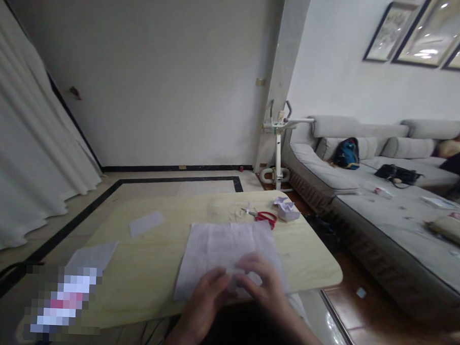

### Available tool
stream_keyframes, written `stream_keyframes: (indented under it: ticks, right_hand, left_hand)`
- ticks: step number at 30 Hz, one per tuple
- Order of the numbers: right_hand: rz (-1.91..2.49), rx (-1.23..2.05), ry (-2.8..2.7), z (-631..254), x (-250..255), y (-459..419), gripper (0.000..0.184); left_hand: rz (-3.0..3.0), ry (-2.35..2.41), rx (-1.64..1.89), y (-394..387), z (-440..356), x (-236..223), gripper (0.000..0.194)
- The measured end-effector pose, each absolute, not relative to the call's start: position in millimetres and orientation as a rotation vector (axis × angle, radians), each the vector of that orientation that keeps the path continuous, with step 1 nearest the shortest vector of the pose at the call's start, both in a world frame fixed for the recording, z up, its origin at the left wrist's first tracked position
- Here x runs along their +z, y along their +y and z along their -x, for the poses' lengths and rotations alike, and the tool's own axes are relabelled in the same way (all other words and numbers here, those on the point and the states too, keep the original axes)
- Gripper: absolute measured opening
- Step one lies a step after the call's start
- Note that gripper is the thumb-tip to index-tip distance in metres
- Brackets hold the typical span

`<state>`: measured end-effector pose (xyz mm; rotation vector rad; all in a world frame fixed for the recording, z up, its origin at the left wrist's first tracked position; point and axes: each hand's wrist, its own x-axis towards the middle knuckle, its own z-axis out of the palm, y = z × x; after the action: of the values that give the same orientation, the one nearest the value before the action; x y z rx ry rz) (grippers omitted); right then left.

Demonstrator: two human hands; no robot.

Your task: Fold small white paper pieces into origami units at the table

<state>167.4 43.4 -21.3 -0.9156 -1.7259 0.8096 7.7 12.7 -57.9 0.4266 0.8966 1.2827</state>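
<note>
My left hand (pixel 208 296) is over the near edge of a creased white sheet (pixel 221 241), its thumb and fingertips pressed together. My right hand (pixel 262 279) faces it from the right, fingers curled in a pinch, the tips almost meeting those of the left. Something small and pale seems to be between the fingertips, but blur hides what it is. Past the sheet's far edge are red-handled scissors (pixel 265 218), with thin strands (pixel 236 213) beside their blades. A crumpled or folded white paper piece (pixel 288 210) sits near the table's far right corner.
The light wooden table (pixel 149 270) carries a small white paper (pixel 146 224) and another white sheet (pixel 92 255) at left. A pixelated patch covers the lower left. A grey sofa (pixel 384 220) stands at right, with a blue backpack (pixel 347 153) and a seated person.
</note>
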Motion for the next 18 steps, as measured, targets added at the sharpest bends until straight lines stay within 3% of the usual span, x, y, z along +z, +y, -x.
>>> stream_keyframes:
  ticks: [12,18]
  right_hand:
    - [0.895,0.803,-1.691,-165.6,-22.5,44.3,0.021]
    - [0.898,0.821,-1.749,-170.1,-19.5,44.4,0.021]
  left_hand:
    - [-0.468,0.945,1.331,14.7,-7.3,-56.1,0.032]
    - [-0.626,0.940,1.302,15.0,-8.0,-47.9,0.021]
